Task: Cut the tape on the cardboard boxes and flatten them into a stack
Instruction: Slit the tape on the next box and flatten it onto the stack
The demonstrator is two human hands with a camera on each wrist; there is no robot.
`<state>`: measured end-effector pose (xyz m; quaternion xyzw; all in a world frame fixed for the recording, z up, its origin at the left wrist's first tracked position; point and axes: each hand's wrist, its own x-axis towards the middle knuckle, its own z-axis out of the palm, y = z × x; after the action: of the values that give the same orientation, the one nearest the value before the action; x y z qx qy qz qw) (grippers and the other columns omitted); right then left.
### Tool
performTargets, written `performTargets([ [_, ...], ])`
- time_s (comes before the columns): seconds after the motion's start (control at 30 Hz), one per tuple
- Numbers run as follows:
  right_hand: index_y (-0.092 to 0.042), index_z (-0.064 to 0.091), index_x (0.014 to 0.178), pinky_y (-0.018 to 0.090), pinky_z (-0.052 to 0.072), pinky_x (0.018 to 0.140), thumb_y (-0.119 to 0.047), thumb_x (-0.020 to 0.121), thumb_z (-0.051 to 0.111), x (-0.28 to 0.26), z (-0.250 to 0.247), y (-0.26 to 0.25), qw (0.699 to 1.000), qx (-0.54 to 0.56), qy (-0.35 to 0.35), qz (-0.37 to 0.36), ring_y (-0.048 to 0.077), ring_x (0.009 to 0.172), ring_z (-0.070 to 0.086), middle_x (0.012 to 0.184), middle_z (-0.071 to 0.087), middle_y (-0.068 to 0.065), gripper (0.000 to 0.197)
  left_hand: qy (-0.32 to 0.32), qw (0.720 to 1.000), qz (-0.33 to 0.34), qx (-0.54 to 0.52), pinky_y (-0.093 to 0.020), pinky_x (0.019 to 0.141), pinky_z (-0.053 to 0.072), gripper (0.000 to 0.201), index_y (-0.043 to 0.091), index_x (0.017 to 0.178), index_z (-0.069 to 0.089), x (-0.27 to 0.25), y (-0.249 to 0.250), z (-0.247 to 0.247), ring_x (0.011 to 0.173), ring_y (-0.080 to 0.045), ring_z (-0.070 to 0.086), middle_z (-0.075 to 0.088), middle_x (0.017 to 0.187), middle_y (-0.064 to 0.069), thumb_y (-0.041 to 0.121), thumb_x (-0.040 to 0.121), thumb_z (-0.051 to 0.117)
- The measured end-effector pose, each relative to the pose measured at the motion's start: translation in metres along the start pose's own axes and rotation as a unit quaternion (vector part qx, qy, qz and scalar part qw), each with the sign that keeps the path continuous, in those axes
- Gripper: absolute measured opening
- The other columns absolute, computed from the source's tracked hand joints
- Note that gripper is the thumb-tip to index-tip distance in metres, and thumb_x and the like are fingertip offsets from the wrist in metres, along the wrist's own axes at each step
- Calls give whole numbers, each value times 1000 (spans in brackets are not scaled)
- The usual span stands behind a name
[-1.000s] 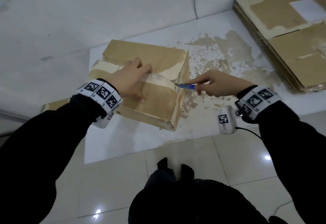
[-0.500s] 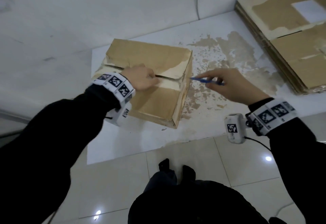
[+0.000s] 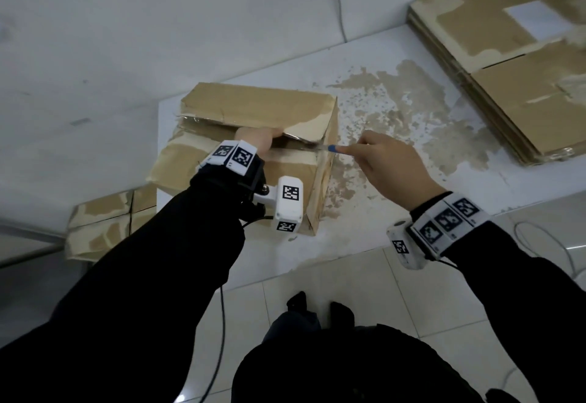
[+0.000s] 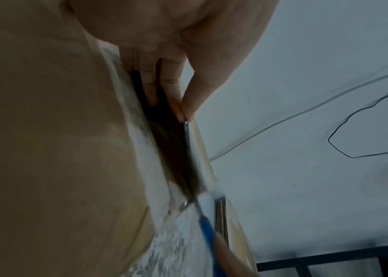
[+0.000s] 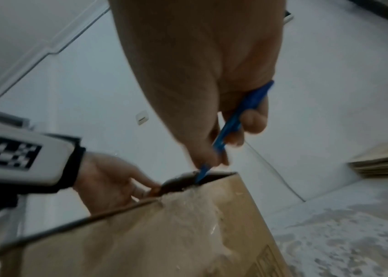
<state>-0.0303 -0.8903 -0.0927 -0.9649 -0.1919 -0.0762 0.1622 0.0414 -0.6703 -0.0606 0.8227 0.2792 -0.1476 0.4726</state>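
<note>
Box [image 3: 253, 111] sits between hands: left [image 3: 255, 140] in seam, right [image 3: 385, 161] beside.

Head view: dim, cool, flat indoor light, soft shadows only. Small glare spots on glossy floor tiles [image 3: 177, 398] at bottom edge. Wide-angle bend toward the edges; far-right cardboard stack [image 3: 520, 63] smeared w/ blur. Left wrist view: dark, murky, close box [image 4: 46, 150] surface out of focus. Right wrist view: brighter, motion blur on right hand [image 5: 202, 75] & blue cutter [image 5: 233, 120].
</note>
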Motion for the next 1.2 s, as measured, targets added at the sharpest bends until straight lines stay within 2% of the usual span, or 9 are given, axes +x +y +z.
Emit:
performTargets([
  [0.07, -20, 63, 123, 21, 15, 44, 5, 88, 53, 7, 1, 0, 996, -28, 46, 64, 19, 59, 39, 79, 47, 5, 44, 0, 1000, 15, 8, -29, 97, 41, 56, -1, 128, 54, 2, 1, -3, 119, -25, 54, 57, 131, -11, 32, 86, 68],
  [0.27, -7, 57, 121, 30, 42, 56, -9, 97, 44, -16, 28, 51, 941, 198, 58, 268, 26, 68, 56, 94, 69, 15, 27, -27, 981, 132, 138, -21, 78, 35, 32, 11, 104, 71, -3, 0, -17, 98, -18, 57, 67, 112, -4, 37, 93, 55],
  [0.4, 0, 60, 114, 32, 41, 67, -6, 94, 49, -52, 88, 81, 911, 190, -51, 363, 35, 85, 57, 96, 63, 23, 24, -38, 876, 245, 414, -46, 99, 38, 37, 15, 76, 66, -21, 12, -46, 94, -31, 58, 60, 75, -2, 39, 96, 46],
  [0.53, 2, 60, 113, 43, 42, 80, -5, 91, 53, -47, 94, 69, 958, 96, -29, 270, 41, 98, 52, 105, 59, 27, 25, 13, 806, 344, 482, -34, 77, 40, 35, 10, 88, 71, -59, 23, -88, 79, -27, 57, 62, 75, -4, 24, 96, 40],
  [0.67, -3, 63, 105, 27, 35, 82, -19, 96, 46, -10, 52, -3, 969, 206, 132, 43, 22, 97, 47, 99, 58, 11, 25, -92, 811, 301, 493, -14, 56, 33, 18, 22, 98, 68, -91, -15, -119, 63, -1, 47, 61, 88, 5, 18, 91, 51],
  [0.8, -10, 64, 114, 33, 30, 97, -39, 96, 30, 18, 48, -56, 981, 148, -29, -124, 24, 113, 52, 117, 62, 8, 48, -156, 808, 228, 520, -21, 90, 38, 63, 27, 141, 38, -85, -66, -114, 107, -10, 46, 42, 128, 2, 27, 85, 66],
  [0.9, -14, 43, 140, 33, 6, 115, -56, 88, 6, 31, 44, -60, 987, 31, -122, -101, 25, 142, 25, 152, 30, 14, 76, -103, 744, 253, 609, -37, 111, 23, 75, 26, 143, 34, -63, -93, -96, 133, -20, 30, 36, 142, 0, 48, 79, 68],
  [1.03, -18, 16, 151, 39, -3, 116, -47, 99, 28, 65, 0, -41, 995, 45, -90, -12, 30, 146, -7, 158, 0, 16, 61, -67, 722, 357, 588, -38, 109, 25, 46, 13, 100, 60, -35, -109, -81, 111, -26, 52, 59, 106, -5, 50, 75, 70],
  [1.2, -15, 32, 145, 40, 19, 116, -44, 100, 34, 157, -19, 9, 954, 229, -148, 121, 27, 140, 28, 146, 37, 6, 54, -39, 755, 393, 523, -36, 66, 39, 32, 7, 83, 56, -25, -118, -75, 84, -32, 55, 62, 82, -12, 35, 80, 71],
])
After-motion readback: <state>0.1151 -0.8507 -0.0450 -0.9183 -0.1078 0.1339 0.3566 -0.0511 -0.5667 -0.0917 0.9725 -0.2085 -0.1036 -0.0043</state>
